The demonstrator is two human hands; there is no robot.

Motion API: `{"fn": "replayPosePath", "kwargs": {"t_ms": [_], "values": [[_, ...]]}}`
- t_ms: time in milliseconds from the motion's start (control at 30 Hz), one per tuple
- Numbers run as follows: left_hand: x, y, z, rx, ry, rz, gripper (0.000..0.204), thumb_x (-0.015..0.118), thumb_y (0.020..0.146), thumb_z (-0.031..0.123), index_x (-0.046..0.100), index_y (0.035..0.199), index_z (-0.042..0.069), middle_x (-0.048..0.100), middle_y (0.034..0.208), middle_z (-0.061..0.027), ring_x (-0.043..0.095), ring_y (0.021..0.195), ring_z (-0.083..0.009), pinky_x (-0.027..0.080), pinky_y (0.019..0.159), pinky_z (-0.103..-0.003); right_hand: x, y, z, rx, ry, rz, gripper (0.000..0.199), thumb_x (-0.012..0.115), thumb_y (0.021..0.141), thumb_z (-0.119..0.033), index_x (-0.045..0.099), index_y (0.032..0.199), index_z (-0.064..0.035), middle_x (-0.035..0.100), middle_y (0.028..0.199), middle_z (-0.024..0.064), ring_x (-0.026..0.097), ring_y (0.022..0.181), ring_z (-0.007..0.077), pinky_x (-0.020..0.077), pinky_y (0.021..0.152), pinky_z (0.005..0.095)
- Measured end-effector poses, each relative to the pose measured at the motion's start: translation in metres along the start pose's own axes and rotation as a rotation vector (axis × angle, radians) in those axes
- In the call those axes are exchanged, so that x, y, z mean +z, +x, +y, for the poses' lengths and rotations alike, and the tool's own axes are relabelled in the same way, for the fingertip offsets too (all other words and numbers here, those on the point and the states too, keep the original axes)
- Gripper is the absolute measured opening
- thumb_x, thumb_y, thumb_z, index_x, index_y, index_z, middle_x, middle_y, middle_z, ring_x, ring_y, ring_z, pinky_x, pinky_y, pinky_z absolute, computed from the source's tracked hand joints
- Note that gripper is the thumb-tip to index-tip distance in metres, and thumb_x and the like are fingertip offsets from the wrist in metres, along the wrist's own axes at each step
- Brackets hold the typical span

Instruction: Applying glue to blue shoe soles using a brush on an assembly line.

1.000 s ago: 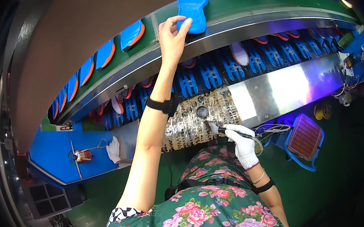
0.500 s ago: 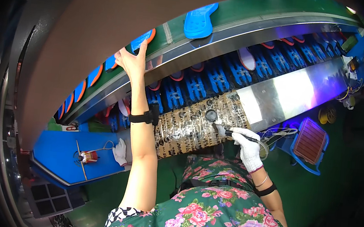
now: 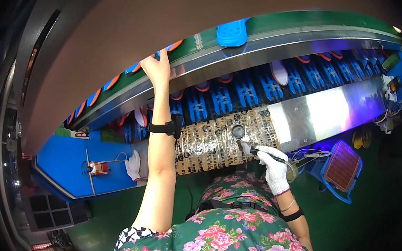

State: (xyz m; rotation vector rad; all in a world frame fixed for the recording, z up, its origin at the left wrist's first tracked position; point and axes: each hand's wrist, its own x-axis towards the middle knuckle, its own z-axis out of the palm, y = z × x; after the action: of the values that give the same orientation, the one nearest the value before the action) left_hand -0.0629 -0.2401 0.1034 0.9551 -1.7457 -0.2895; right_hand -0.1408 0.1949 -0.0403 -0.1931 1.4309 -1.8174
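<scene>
My bare left hand point(image 3: 156, 71) reaches up to the green conveyor belt, beside a blue shoe sole with an orange rim point(image 3: 175, 45). Its thumb stands apart from the fingers; the fingertips are partly hidden behind the brown overhead edge, and no firm grip shows. In its white glove, my right hand point(image 3: 273, 171) is closed round the dark handle of a brush point(image 3: 254, 151). The brush's pale bristles point at a small dark round pot point(image 3: 238, 131). That pot is set on a ledge wrapped in cardboard and clear tape point(image 3: 203, 148).
Further along the belt lies another blue sole point(image 3: 232, 34). Below its metal rail point(image 3: 263, 46) runs a row of blue racks point(image 3: 222, 100) holding shoe parts. A loose white glove point(image 3: 133, 166) rests at the left, and a blue stool point(image 3: 342, 166) stands at the right.
The whole view has shifted slightly, moving the scene right and down. Both hands keep nearly the same places beside the sole and the pot, and the brush stays in my right hand.
</scene>
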Motion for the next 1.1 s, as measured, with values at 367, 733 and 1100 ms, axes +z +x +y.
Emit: {"fn": "replayPosePath", "kwargs": {"t_ms": [367, 733, 1100], "values": [[0.12, 0.028, 0.108, -0.184, -0.332, -0.506, 0.092, 0.088, 0.073, 0.036, 0.047, 0.145, -0.004, 0.064, 0.123, -0.0213, 0.065, 0.108, -0.0283, 0.052, 0.092, -0.038, -0.002, 0.001, -0.006, -0.042, 0.048, 0.015, 0.021, 0.073, 0.083, 0.003, 0.075, 0.105, 0.0033, 0.076, 0.092, 0.0093, 0.066, 0.072, 0.0112, 0.0512, 0.063, 0.0224], [0.093, -0.004, 0.109, -0.369, -0.602, -0.544, 0.052, 0.066, 0.092, 0.011, 0.052, 0.141, -0.002, 0.057, 0.143, -0.0146, 0.052, 0.133, -0.0259, 0.04, 0.111, -0.037, -0.024, -0.001, -0.008, -0.018, 0.108, 0.09, 0.022, 0.072, 0.083, 0.003, 0.074, 0.105, 0.0055, 0.074, 0.087, 0.009, 0.062, 0.064, 0.0109, 0.0491, 0.059, 0.0216], [-0.048, -0.158, 0.091, -0.796, -1.114, -0.665, 0.048, 0.069, 0.094, 0.024, 0.056, 0.133, -0.001, 0.068, 0.112, -0.0099, 0.068, 0.098, -0.0165, 0.057, 0.087, -0.034, -0.004, 0.008, -0.079, -0.043, 0.521, -0.174, 0.022, 0.066, 0.085, 0.007, 0.07, 0.107, 0.0069, 0.073, 0.104, 0.0204, 0.07, 0.081, 0.0209, 0.0562, 0.064, 0.0255]]}}
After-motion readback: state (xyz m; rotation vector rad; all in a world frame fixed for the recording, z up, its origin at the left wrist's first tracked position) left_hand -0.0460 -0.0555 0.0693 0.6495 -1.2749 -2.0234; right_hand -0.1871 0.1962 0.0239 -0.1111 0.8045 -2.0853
